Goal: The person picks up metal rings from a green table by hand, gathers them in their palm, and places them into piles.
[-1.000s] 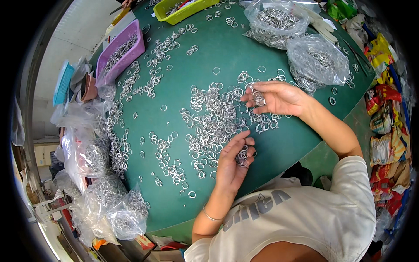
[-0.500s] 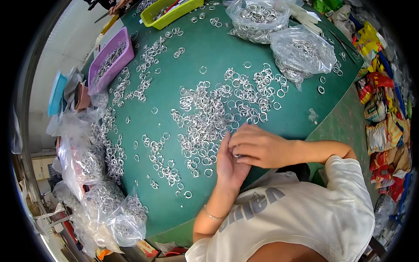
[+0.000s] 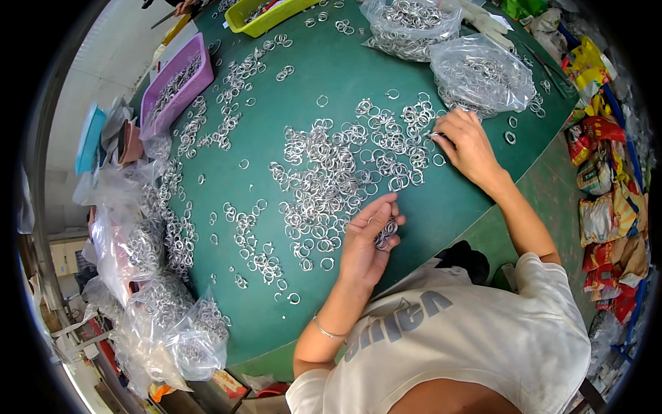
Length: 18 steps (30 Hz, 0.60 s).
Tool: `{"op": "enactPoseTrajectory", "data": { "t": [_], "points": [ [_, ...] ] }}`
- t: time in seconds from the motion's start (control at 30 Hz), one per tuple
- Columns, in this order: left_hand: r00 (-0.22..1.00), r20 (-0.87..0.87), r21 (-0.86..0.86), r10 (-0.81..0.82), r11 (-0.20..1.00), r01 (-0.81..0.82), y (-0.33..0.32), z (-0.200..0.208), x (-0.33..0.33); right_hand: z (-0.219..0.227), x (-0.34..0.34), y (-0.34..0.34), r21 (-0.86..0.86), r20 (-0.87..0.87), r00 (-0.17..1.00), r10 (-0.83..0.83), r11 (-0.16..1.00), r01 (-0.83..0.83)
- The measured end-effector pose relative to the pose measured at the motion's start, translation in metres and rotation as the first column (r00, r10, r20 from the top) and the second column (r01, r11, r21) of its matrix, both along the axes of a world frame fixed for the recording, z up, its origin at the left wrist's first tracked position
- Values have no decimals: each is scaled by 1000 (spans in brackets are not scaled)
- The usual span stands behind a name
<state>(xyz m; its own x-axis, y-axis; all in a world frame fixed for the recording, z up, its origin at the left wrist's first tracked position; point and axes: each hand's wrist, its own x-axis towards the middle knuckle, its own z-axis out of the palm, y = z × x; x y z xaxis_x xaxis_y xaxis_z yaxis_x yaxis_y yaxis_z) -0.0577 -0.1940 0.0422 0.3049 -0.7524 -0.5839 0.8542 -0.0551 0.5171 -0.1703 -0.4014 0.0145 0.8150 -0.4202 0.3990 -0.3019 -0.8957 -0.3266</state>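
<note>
A loose heap of silvery metal rings (image 3: 321,176) spreads over the middle of the green table (image 3: 441,207). My left hand (image 3: 369,238) is at the heap's near right edge, palm turned up, its fingers curled round several metal rings (image 3: 386,234). My right hand (image 3: 467,141) reaches to the heap's far right side, just below a clear bag of rings (image 3: 483,76). Its thumb and fingertips pinch together on a metal ring (image 3: 434,135), only partly visible.
A second bag of rings (image 3: 414,27) stands at the back. A purple basket (image 3: 200,76) and a yellow-green basket (image 3: 272,19) hold more rings at the far left. Clear bags (image 3: 196,338) line the left edge. Pliers-like tools (image 3: 545,65) lie far right; colourful packets (image 3: 596,200) hang beyond.
My hands were together at the heap's near edge. The right one has moved away, far and to the right, to the rings there. The left hand has turned, showing the rings in it.
</note>
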Motion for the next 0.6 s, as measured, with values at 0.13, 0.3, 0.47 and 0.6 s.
{"op": "enactPoseTrajectory", "data": {
  "t": [0.13, 0.3, 0.47, 0.6],
  "points": [
    [990, 62, -45, -130, 990, 133, 6, -2, 15, 15, -5, 2, 457, 67, 977, -201, 877, 149],
    [984, -60, -18, -165, 986, 165, -8, 0, 10, 26, -7, -1, 811, 134, 958, -255, 584, 42],
    [904, 320, 55, -283, 958, 280, -22, -2, -4, 23, -9, -2, 961, 132, 981, -143, 261, -92],
    [693, 657, 109, -296, 947, 301, -40, -5, -8, 27, -12, 2, 989, 142, 980, -141, 56, -135]
  ]
}}
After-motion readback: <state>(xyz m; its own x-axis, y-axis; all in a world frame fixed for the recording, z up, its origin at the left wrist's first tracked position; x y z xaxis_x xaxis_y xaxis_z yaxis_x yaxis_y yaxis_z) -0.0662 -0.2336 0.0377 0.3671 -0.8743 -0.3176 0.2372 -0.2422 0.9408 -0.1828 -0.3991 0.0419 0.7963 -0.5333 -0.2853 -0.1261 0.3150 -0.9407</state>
